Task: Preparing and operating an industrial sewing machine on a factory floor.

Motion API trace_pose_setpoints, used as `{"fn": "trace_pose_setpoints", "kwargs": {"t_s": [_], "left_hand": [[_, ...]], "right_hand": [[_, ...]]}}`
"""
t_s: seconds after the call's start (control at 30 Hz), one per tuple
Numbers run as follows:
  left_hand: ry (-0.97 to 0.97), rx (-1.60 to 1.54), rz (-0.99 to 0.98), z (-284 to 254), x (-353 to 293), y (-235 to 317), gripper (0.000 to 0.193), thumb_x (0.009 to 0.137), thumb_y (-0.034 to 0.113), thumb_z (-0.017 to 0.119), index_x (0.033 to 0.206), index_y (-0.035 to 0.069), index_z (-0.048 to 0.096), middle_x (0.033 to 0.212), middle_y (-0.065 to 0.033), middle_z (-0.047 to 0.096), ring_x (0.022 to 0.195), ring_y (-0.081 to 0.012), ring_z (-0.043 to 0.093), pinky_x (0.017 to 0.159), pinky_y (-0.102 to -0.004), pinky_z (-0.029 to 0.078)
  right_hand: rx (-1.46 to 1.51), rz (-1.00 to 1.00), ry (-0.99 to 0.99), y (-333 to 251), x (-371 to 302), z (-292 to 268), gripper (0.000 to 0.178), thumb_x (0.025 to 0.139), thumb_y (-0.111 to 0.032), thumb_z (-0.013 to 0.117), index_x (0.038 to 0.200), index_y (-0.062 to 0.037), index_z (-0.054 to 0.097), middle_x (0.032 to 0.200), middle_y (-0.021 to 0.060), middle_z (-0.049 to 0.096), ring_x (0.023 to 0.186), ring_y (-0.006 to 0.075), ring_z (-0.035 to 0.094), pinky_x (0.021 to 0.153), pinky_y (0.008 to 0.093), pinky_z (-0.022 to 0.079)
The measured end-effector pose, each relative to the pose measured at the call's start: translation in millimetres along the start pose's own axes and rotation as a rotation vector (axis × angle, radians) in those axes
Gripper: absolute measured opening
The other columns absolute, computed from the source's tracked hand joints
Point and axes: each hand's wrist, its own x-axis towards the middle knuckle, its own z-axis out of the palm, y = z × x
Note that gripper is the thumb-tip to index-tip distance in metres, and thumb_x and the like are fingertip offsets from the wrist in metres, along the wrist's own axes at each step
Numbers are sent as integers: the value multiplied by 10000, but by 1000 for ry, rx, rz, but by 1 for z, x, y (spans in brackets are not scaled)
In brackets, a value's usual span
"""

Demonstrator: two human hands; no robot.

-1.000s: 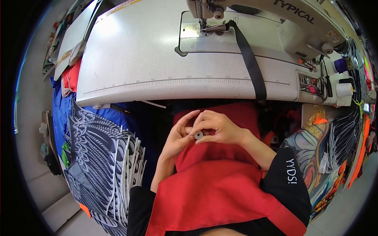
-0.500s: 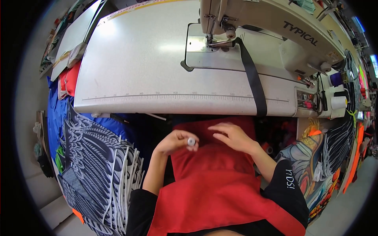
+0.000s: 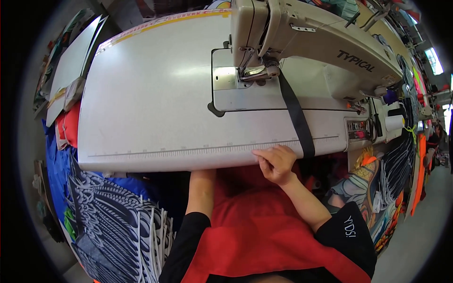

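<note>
My left hand is hidden beneath the front edge of the sewing machine table [image 3: 141,108]; only the forearm [image 3: 202,191] shows, so its fingers and anything in them cannot be seen. At that front edge, just left of the black strap [image 3: 298,120], is my right hand [image 3: 278,164]. Its fingers are curled together, and whatever they might pinch is too small to make out. The strap runs from the presser foot [image 3: 255,74] of the sewing machine [image 3: 325,47] down over the table's edge. A printed ruler scale [image 3: 207,147] lies along the front.
Patterned black-and-white fabric [image 3: 113,217] with white cords hangs at the left, beside blue cloth [image 3: 54,146]. On the right are a small parts tray [image 3: 357,129], a white thread cone [image 3: 394,122] and colourful printed fabric [image 3: 354,193]. A red apron [image 3: 264,231] covers my lap.
My left hand, which held a small metal bobbin, has gone forward under the table. The right hand has risen to the table's edge and curled its fingers. The view has shifted.
</note>
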Motion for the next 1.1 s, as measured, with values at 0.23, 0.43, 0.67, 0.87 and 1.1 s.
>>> {"fn": "trace_pose_setpoints", "kwargs": {"t_s": [0.23, 0.43, 0.67, 0.87, 1.1], "left_hand": [[-15, 0, -64, -3, 20, -5, 497, 900, 386, 369, 1246, 29, 358, 1282, -135, 356, 1173, -208, 339, 978, -361, 294], [-79, -8, -178, 14, 35, -31, 491, 899, 380, 375, 1243, 30, 364, 1278, -134, 363, 1170, -207, 344, 975, -359, 297], [-194, -16, -335, 51, 52, -68, 484, 899, 374, 382, 1239, 31, 371, 1272, -132, 371, 1167, -205, 349, 973, -356, 301], [-219, 10, -402, 63, 51, -79, 477, 898, 369, 387, 1236, 32, 378, 1268, -131, 378, 1164, -204, 354, 971, -354, 304], [-244, 28, -476, 79, 51, -92, 470, 898, 363, 394, 1233, 33, 385, 1263, -130, 387, 1160, -203, 360, 968, -352, 307]], "right_hand": [[-82, -50, 26, -2, 0, 3, 181, 638, -83, 598, 805, -141, 633, 552, -27, 512, 472, 130, 480, 426, 240, 360], [-108, -56, 83, -2, -1, 4, 117, 690, -104, 576, 789, -122, 634, 519, -23, 502, 432, 131, 455, 420, 241, 341], [272, 176, -39, -3, 2, -29, 114, 735, -78, 553, 814, -89, 634, 577, -3, 563, 488, 149, 522, 468, 248, 406], [51, 541, 167, 49, 3, -104, 144, 784, -40, 525, 890, -14, 619, 694, 75, 602, 622, 140, 583, 580, 232, 440], [-507, 669, 292, 118, -23, -181, 139, 783, -99, 579, 905, -58, 632, 771, 67, 615, 655, 143, 569, 585, 237, 429]]}}
